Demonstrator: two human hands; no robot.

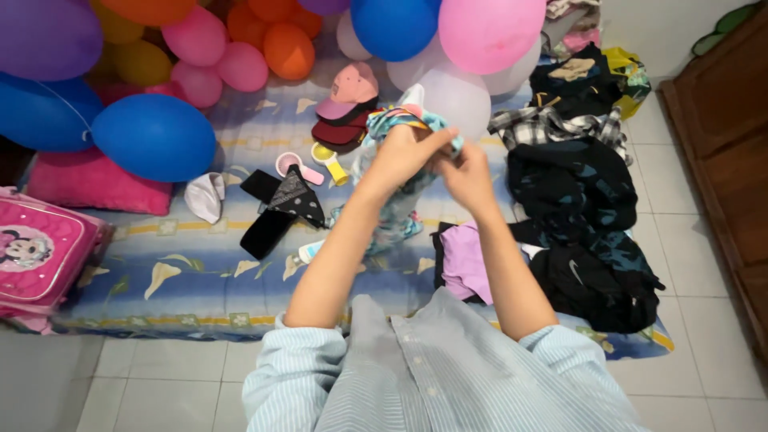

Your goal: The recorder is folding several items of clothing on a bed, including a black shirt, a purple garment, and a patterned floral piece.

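A thin mattress (200, 280) with a blue and yellow leaf print lies on the pale tiled floor (704, 336), and a bank of balloons (152, 136) in blue, pink, orange and purple crowds its far edge. Dark clothes (576, 200) are laid in a row along its right side, with a lilac garment (468, 260) nearer the middle; a pink backpack (40, 252) sits at the left edge.

Above the middle of the mattress the person holds up a teal patterned garment (396, 200). Its long axis runs roughly vertical: the bunched top is pinched between the hands, and the rest hangs down toward the bedding, on the far side of the forearms. The left hand (400, 156) is clenched around the top of the cloth; the right hand (464, 172) meets it from the right, fingers closed on the same bunch. Both are equally near, touching each other.

The fabric is light teal with darker blotches and a yellow-orange band at the top, soft and crumpled.

Smaller things lie to the left: stacked caps (348, 108), a black bandana (292, 196), a pink hand mirror (292, 166).
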